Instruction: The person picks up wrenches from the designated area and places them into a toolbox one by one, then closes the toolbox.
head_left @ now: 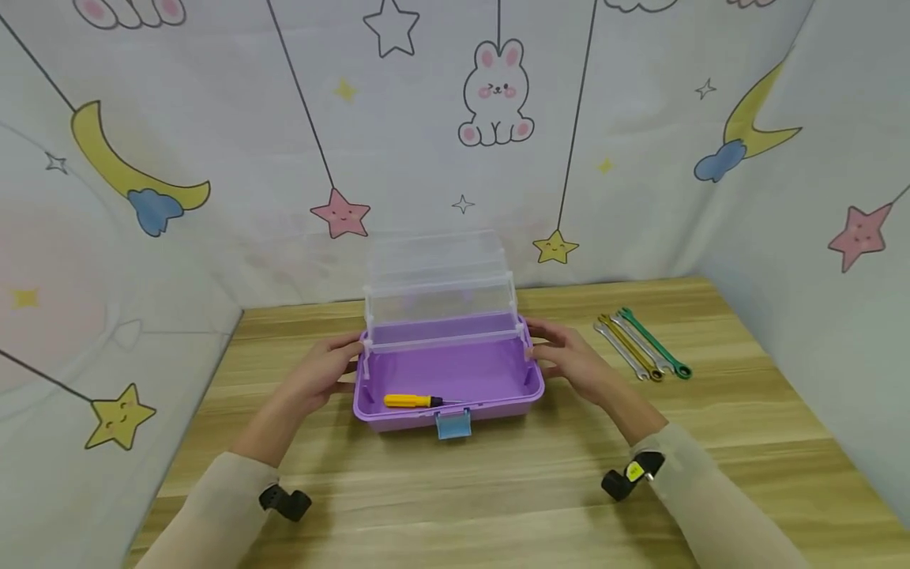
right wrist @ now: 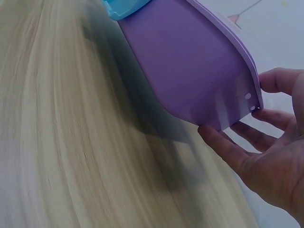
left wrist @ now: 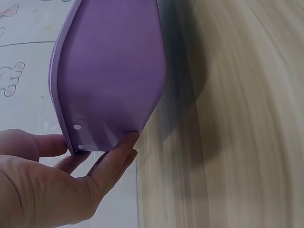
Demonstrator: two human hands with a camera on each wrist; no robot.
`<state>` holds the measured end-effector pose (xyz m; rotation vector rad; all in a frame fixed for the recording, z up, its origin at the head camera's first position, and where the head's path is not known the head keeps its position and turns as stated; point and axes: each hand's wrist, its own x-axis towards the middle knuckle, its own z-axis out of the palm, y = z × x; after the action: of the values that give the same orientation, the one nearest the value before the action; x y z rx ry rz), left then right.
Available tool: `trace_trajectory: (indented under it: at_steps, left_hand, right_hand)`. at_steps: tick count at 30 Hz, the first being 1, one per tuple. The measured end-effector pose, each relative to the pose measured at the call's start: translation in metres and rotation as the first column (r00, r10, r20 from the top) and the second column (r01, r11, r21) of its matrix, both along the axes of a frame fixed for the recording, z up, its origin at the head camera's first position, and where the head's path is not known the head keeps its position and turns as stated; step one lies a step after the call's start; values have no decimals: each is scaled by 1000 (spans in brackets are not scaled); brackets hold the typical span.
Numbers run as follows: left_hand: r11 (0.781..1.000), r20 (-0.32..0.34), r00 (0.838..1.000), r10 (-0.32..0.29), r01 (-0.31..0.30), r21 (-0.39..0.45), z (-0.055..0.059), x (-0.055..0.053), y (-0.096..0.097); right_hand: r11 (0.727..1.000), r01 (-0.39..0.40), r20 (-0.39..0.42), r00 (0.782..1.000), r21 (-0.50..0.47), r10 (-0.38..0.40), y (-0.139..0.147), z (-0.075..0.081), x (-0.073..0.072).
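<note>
A purple toolbox [head_left: 455, 365] stands open in the middle of the head view, its clear lid and trays [head_left: 444, 307] raised at the back. Inside, along the front wall, lies a screwdriver [head_left: 408, 401] with a yellow handle. A light blue latch [head_left: 453, 425] hangs at the front. My left hand [head_left: 323, 373] grips the left end, thumb at the rim and fingers at the lower edge in the left wrist view. The opposite end is held likewise by my right hand [right wrist: 275, 161]. Whether the toolbox touches the table cannot be told.
Several wrenches lie side by side on the wooden table [head_left: 526, 490] to the right, among them a green wrench [head_left: 655, 341] and a gold wrench [head_left: 629, 348]. A white curtain [head_left: 426, 142] with cartoon prints hangs behind the table and along its sides.
</note>
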<state>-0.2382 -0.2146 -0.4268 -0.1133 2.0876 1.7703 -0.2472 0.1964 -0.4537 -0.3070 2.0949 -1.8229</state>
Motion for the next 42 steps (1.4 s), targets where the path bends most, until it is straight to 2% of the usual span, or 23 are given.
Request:
trace_trajectory:
  at_steps: [13,23,31,36,42]
  left_hand:
    - [1000,-11,1000,20,-20,21,-8,-12,53]
    - [998,-10,999,41,-41,38,-21,-16,87]
    - [999,-14,998,53,-53,6,-26,-17,98]
    - [999,-33,998,44,-45,-14,-28,-16,99]
    - [1000,-52,998,29,-30,-10,-32,-18,99]
  right_hand:
    - [999,28,-3,1000,18,-28,50,-5,-1]
    - [1000,27,20,999,-9,-26,81,-13,2]
    - [1000,25,11,1000,-1,-25,92,-19,5]
    - [1000,9,-5,1000,0,-9,95,-22,7]
    - [1000,-12,23,1000,8,12,97,-23,9]
